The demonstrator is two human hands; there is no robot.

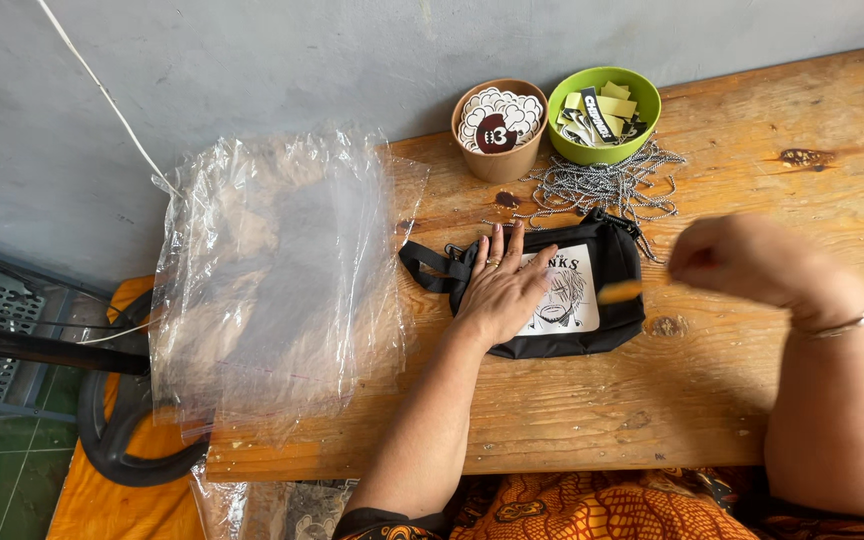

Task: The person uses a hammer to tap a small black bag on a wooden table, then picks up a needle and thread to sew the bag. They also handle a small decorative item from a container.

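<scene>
Our left hand [500, 290] lies flat, fingers spread, on a black pouch [562, 290] at the middle of the wooden worktop [752, 380].
Our right hand [742, 258] hovers blurred just right of the pouch, curled around a small orange thing [620, 291]; clear plastic bags [272, 280] lie to the left.

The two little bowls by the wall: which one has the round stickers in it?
The brown bowl, left of the green bowl. It holds round white stickers; the green one holds yellowish paper tags.
</scene>
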